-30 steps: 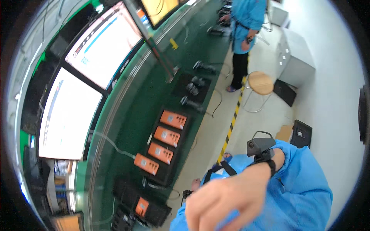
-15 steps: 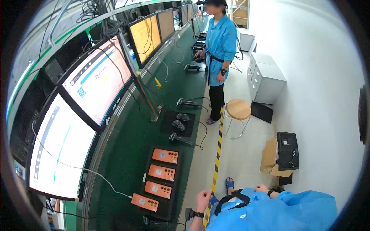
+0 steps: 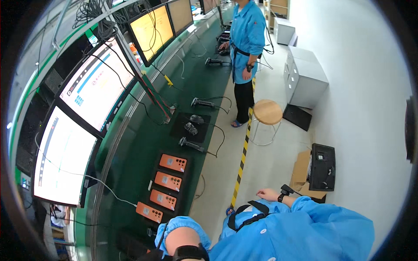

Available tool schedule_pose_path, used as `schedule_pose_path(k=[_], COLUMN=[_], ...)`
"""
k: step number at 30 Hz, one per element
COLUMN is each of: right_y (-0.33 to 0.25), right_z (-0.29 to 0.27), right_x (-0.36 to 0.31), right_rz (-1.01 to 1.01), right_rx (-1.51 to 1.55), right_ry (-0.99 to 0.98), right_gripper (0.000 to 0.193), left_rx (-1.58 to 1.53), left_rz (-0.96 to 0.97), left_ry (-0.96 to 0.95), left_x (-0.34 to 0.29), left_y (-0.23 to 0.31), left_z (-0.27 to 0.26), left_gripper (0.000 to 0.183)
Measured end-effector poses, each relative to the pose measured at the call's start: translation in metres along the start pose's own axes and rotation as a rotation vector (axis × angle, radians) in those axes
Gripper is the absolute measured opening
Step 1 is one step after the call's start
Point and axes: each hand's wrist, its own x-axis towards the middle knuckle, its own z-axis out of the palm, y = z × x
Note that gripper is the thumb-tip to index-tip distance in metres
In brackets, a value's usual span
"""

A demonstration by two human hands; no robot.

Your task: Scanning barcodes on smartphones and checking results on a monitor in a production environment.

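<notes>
My left forearm comes up at the lower edge with its blue sleeve pushed back and a black wristband [image 3: 190, 252] on it. The left hand itself lies beyond the picture's edge. My right hand [image 3: 267, 194] hovers beside my blue coat, fingers loosely apart, with nothing visible in it. Several orange phones lie back side up in a row on a black tray [image 3: 153, 177]. The nearest whole phone [image 3: 149, 212] has a white cable [image 3: 114, 196] at its left end and is the closest thing to my left arm.
Two lit monitors [image 3: 61, 158] line the green bench [image 3: 126, 163] on the left. Farther along are a handheld scanner [image 3: 191, 145], a wrapped mouse [image 3: 190, 128] and another person [image 3: 247, 41] in blue. A wooden stool [image 3: 267, 112], grey cabinet [image 3: 306, 76] and opened carton [image 3: 300, 168] stand rightward.
My left hand has gone down and left out of the picture, its forearm now near the phones. My right hand has moved left and up. The whole view has shifted.
</notes>
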Motion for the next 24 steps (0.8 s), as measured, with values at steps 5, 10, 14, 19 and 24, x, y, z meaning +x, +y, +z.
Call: schedule_pose_path(k=[5,10,14,19,24], right_y=[0.052,0.18,0.267,0.288,0.24], right_z=[-0.058,-0.101,-0.113,-0.132,-0.129], right_x=[-0.001,-0.027,-0.046,-0.051,-0.026], right_rz=[0.142,0.342,0.567,0.641,0.679], right_rx=[0.063,-0.053,0.133,0.415,0.51], right_ry=[-0.077,-0.004,0.037,0.069,0.172], right_gripper=[0.035,0.034,0.029,0.021,0.02], left_rx=[0.115,0.775,1.077,1.094,1.576], left_rz=[0.065,-0.693,-1.527,-2.289,-2.275], left_ry=[-0.045,-0.357,-0.648,-0.421,-0.067], left_x=[-0.024,-0.133,-0.327,-0.502,-0.5], left_y=[-0.044,-0.079,-0.085,0.083,0.139], left_z=[0.039,0.034,-0.043,-0.115,-0.165], left_gripper=[0.018,0.019,0.025,0.038,0.033])
